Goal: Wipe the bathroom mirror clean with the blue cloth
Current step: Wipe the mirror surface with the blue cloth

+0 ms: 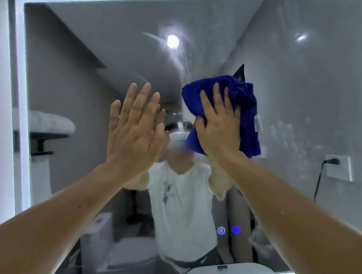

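The bathroom mirror [312, 92] fills the view, with a lit white frame round it. My right hand [219, 126] presses the bunched blue cloth [246, 120] flat against the glass near the middle, fingers spread and straight over it. The cloth sticks out above and to the right of the hand. My left hand [133, 128] lies flat on the glass just left of it, fingers straight and pointing up, holding nothing. Hazy smears and streaks show on the glass at the upper middle and on the right side.
Two glowing blue touch icons [228, 230] sit low on the glass. The mirror's lit left edge [24, 124] meets a wall. A white basin rim [227, 270] shows at the bottom. The reflection shows a person, a wall socket and a toilet.
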`<state>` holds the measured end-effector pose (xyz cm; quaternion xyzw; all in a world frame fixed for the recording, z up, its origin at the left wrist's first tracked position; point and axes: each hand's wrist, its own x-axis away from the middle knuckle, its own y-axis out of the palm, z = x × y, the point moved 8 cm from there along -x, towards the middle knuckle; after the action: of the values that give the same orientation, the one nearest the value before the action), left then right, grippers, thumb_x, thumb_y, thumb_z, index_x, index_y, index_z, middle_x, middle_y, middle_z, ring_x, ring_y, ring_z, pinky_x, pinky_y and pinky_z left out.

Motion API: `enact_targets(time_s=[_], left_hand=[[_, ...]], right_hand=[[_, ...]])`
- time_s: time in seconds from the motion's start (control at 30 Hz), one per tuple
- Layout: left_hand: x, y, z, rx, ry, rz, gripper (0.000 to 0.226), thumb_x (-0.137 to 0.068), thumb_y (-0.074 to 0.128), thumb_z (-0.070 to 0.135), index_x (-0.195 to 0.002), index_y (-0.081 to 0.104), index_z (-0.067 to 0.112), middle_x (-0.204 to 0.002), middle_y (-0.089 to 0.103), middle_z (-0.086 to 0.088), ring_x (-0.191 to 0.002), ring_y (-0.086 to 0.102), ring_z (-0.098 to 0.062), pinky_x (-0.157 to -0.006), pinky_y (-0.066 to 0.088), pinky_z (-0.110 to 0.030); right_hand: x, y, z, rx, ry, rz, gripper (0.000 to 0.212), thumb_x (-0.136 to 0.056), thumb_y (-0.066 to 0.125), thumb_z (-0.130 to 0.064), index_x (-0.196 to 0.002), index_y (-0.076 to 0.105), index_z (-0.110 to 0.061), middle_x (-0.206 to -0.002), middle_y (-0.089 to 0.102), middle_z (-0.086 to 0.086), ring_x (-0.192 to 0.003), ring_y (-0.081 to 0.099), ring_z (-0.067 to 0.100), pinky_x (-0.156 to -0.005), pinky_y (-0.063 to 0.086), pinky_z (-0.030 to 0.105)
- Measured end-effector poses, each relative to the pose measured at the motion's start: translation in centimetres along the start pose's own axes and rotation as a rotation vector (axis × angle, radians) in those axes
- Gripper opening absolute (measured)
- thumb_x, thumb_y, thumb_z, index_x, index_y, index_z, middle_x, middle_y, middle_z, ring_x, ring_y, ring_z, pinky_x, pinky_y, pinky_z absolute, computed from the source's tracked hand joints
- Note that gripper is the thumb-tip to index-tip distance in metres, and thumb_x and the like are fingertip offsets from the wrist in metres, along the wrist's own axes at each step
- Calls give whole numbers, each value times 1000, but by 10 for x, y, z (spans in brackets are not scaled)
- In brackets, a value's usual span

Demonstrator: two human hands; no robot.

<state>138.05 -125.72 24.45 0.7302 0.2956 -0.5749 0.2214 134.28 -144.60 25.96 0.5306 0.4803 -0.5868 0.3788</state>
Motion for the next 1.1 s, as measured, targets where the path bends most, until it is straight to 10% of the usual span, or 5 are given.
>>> enact_targets(time_s=[0.37,0.7,1.1], left_hand=[[-6,6,9,-1,-5,-26,60,-95,32,36,-150,36,12,-161,26,-7,-151,14,-22,-119,15,-52],[-10,-12,-15,24,-50,-17,61,-95,29,37,-150,36,12,-161,24,-5,-151,14,-22,-118,17,-54],[-28,2,-9,41,-37,-16,61,-93,29,36,-150,36,15,-162,24,-3,-151,11,-18,-120,12,-51]], right_hand=[[106,8,-2,226,-697,-278,53,-91,46,-33,-143,50,-24,-155,36,3,-134,48,29,-113,33,52],[-34,4,-21,82,-36,-100,59,-99,38,-29,-155,23,-19,-164,9,8,-151,5,31,-118,10,56],[81,10,12,205,-671,-234,58,-91,48,-36,-148,38,-29,-160,24,-3,-141,37,25,-118,17,46]])
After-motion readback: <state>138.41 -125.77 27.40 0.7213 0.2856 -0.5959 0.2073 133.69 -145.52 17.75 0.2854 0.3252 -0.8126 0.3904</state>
